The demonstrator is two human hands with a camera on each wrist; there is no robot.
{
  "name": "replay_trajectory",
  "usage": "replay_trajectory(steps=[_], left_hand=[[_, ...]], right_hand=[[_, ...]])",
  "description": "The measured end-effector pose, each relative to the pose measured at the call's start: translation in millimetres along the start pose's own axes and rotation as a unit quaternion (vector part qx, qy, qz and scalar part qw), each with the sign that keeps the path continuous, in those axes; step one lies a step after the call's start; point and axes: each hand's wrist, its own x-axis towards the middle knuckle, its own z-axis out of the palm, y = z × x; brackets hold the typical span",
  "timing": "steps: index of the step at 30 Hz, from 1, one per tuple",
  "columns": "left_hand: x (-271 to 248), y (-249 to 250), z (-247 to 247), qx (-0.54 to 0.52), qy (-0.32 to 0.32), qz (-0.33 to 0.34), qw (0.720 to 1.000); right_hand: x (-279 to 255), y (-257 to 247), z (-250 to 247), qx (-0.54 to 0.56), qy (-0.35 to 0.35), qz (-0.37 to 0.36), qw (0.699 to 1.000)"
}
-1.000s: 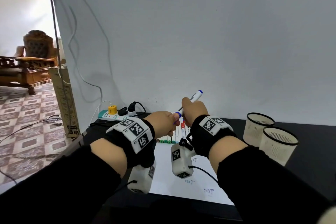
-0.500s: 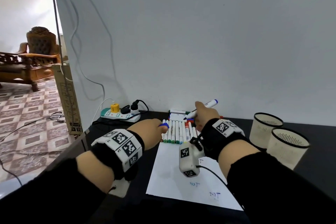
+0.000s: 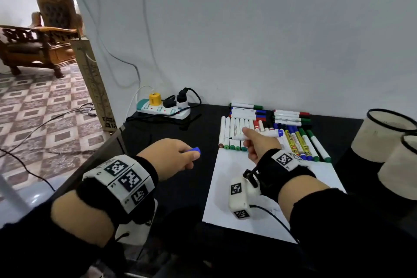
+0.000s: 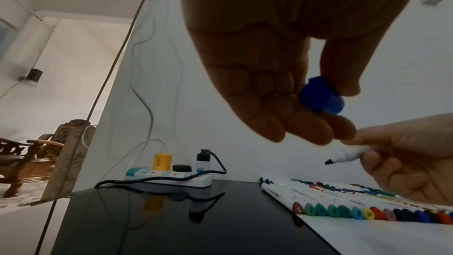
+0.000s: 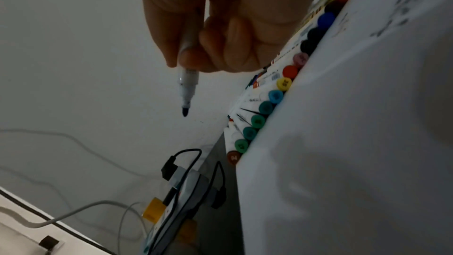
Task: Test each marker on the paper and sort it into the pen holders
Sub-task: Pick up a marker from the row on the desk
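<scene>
My right hand (image 3: pixel 256 142) grips an uncapped white marker (image 3: pixel 267 134) with a blue end, its dark tip (image 5: pixel 184 111) bare and pointing left, above the far edge of the white paper (image 3: pixel 228 192). My left hand (image 3: pixel 180 156) pinches the blue cap (image 3: pixel 195 151) (image 4: pixel 321 98) over the black table, left of the paper. A row of capped markers (image 3: pixel 234 135) lies side by side along the paper's far edge, with more markers (image 3: pixel 291 116) behind. Two mesh pen holders (image 3: pixel 381 133) (image 3: pixel 399 169) stand at the right.
A power strip (image 3: pixel 164 111) with plugs and cables sits at the table's back left near the white wall. The table's left edge (image 3: pixel 108 142) drops to a tiled floor with cables. Small test scribbles (image 5: pixel 406 5) mark the paper.
The two hands, together at the marker a second ago, have pulled apart: the left went left with the blue cap, the right lowered the uncapped marker toward the paper.
</scene>
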Motion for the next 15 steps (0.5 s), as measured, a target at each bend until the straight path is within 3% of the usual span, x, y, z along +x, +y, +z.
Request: replay_trajectory(steps=[6,11,15], left_hand=[[21.4,-8.1,-2.1,-0.032,0.009,-0.002,0.999],[32.6,-5.9,1.7,-0.044,0.002,0.005,0.999],[38.4,-3.4,7.2,-0.060,0.006,0.001,0.998]], right_hand=[[25.7,10.4,12.2,-0.110,-0.009,-0.041,0.993],[33.0,15.7,9.7,-0.236,-0.039,-0.118,0.964],[34.6,19.8,6.8,-0.283,-0.065,-0.141,0.946]])
